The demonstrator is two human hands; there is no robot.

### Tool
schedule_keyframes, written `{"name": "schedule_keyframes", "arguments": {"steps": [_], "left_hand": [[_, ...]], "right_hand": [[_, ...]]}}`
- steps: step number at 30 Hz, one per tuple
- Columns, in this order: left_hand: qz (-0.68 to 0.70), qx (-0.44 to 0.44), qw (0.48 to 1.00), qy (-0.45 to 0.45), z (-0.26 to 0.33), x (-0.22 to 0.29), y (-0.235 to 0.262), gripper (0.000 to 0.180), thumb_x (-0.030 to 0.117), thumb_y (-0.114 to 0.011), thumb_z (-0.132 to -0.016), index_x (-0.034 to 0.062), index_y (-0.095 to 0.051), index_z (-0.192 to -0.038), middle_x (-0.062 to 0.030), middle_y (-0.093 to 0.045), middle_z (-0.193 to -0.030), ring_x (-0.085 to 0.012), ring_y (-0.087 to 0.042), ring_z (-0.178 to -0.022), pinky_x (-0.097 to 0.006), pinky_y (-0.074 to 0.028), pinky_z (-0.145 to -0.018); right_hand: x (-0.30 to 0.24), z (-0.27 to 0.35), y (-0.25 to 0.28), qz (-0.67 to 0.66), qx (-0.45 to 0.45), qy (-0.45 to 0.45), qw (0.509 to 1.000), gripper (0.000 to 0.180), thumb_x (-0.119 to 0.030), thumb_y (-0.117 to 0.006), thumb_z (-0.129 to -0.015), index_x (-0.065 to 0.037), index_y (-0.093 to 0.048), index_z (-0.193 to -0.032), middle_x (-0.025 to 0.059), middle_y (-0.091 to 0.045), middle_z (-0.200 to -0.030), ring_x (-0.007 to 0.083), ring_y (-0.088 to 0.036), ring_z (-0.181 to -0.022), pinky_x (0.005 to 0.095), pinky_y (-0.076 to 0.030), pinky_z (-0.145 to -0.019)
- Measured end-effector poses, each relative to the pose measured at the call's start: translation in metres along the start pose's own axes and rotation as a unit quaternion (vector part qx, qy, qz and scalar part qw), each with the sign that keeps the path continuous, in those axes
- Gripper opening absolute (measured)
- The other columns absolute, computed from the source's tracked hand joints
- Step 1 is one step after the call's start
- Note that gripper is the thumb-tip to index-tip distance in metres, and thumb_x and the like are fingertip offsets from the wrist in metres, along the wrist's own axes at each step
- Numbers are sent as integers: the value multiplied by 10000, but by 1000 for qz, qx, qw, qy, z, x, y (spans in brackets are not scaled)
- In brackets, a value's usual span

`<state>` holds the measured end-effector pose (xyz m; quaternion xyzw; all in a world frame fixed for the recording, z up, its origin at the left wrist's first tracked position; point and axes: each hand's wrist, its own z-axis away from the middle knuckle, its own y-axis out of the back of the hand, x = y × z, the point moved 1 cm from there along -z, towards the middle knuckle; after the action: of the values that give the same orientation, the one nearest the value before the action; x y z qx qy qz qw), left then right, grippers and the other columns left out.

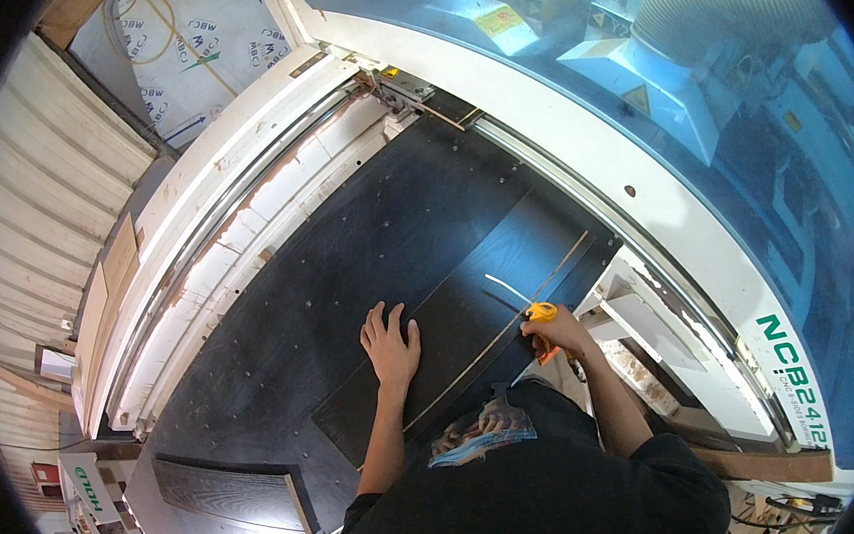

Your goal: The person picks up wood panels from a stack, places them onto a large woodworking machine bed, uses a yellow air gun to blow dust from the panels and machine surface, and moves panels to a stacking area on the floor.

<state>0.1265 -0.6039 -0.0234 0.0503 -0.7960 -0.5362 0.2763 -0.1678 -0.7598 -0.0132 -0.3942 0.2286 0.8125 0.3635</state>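
L hand (391, 347) lies flat, fingers spread, pressing the dark panel (464, 300) at frame centre. R hand (557, 330) is closed round an orange-handled cutter (541, 316) at the panel's right edge, w/ a thin pale strip (546, 281) beside it. Best to keep L palm weight on and guide the tool steadily along the edge. Panel's long axis runs lower left to upper right, over the black machine bed (347, 261).

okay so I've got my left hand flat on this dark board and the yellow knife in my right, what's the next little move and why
Probably draw the yellow knife along the board's right edge. The right hand holds it there, where a pale thin strip runs along the edge, and the left hand lies flat on the board, steadying it.
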Motion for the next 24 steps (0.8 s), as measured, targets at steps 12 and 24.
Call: {"name": "schedule_keyframes", "arguments": {"steps": [12, 24], "left_hand": [[-2, 12, 1000, -13, 1, -2, -2, 402, 291, -586, -980, 101, -608, -1333, -207, -473, -1447, -392, -415, -1373, -571, -289, -1144], [-2, 1, 1000, -7, 0, -3, -1, 410, 288, -594, -972, 109, -593, -1341, -206, -463, -1457, -392, -412, -1379, -563, -286, -1148]], "right_hand": [[0, 1, 1, 16, -13, 5, 1000, 270, -232, -816, -819, -8, -668, -791, 85, -676, -654, 181, -660, -527, 314, -524, -473], [3, 7, -32, 173, 2, -2, 985, 771, -565, -786, -796, 87, -607, -1167, 188, -712, -1013, 263, -697, -896, 373, -545, -763]]}}
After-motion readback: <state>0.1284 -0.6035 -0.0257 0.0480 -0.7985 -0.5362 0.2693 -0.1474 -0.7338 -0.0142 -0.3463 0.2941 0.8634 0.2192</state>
